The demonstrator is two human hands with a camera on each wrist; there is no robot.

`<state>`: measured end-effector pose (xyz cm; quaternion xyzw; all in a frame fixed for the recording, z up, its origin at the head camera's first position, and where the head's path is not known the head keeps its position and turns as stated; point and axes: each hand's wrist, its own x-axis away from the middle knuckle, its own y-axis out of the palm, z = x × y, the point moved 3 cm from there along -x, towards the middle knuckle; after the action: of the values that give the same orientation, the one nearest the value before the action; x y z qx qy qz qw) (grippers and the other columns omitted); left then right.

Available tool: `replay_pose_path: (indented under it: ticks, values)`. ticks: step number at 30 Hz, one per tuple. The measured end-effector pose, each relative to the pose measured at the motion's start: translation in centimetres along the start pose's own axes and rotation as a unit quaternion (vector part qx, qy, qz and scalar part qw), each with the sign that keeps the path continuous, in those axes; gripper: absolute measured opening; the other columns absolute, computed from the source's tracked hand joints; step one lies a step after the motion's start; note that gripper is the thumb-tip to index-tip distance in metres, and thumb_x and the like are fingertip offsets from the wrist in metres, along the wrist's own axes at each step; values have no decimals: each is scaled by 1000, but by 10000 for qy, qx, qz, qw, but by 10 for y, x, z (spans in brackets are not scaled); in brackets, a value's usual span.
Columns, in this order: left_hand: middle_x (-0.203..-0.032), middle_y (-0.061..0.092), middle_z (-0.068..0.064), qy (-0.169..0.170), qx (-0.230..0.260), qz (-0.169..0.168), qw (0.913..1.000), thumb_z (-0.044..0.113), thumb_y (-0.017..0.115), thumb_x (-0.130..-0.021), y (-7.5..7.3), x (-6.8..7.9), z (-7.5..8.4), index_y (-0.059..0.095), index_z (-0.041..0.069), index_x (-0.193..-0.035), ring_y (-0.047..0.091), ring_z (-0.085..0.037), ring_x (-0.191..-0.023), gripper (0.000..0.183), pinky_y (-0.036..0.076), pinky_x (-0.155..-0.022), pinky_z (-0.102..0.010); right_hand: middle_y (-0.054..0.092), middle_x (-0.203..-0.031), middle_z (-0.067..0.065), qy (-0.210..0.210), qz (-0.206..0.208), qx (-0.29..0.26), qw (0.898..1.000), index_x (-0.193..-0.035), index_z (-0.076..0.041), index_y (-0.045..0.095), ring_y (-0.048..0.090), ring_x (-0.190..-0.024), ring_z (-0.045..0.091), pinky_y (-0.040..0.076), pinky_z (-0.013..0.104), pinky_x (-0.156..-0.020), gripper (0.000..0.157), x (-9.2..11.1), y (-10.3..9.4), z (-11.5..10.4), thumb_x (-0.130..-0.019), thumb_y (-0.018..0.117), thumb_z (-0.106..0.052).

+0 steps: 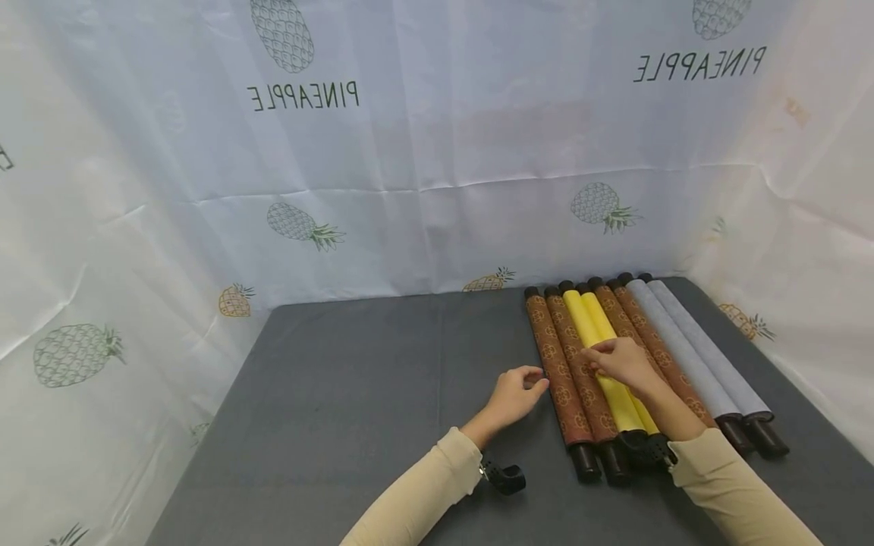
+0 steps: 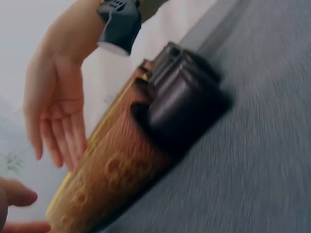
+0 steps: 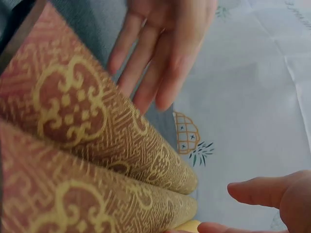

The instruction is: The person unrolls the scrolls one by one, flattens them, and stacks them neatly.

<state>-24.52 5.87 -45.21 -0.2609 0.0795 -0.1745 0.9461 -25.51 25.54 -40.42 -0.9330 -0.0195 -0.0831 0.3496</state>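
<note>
Rolled scrolls with dark rod ends lie side by side on the right of the table. From the left come two brown patterned scrolls [image 1: 554, 371], two yellow scrolls [image 1: 614, 387], two more brown ones and two grey scrolls [image 1: 703, 349]. My left hand [image 1: 515, 394] is at the left side of the outermost brown scroll, fingers loosely bent, fingertips right at its edge. Over the yellow scrolls hovers my right hand [image 1: 621, 362], its fingers pointing left. In the right wrist view its thumb [image 3: 262, 189] stands apart from its fingers, beside the brown rolls. Neither hand grips a scroll.
A dark grey cloth covers the table [image 1: 341, 394], stretching left of the scrolls. White curtains [image 1: 423, 136] printed with pineapples hang behind and at both sides. Black straps [image 1: 504, 478] sit at both wrists, the right one close over the scrolls' near rod ends.
</note>
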Motion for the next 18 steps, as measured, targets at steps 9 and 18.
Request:
replay_pose_path:
  ticks: [9,18]
  values:
    - [-87,74,-13,-1411,742,558,9856,26,70,-87,23,-8,1,67,-5,-109,64,-11,-69,39,49,-59,-22,51,-127,37,552,-173,-602,9965,-126,18,52,58,-112,41,59,38,-80,52,-4,8,3,-98,53,-25]
    - [-101,65,-14,-2244,1458,734,9607,26,81,-76,31,-10,6,63,-3,-110,63,-19,-86,48,54,-77,-38,43,-135,39,683,-160,-782,9945,-129,18,49,56,-119,43,59,37,-82,54,-5,9,5,-98,52,-26]
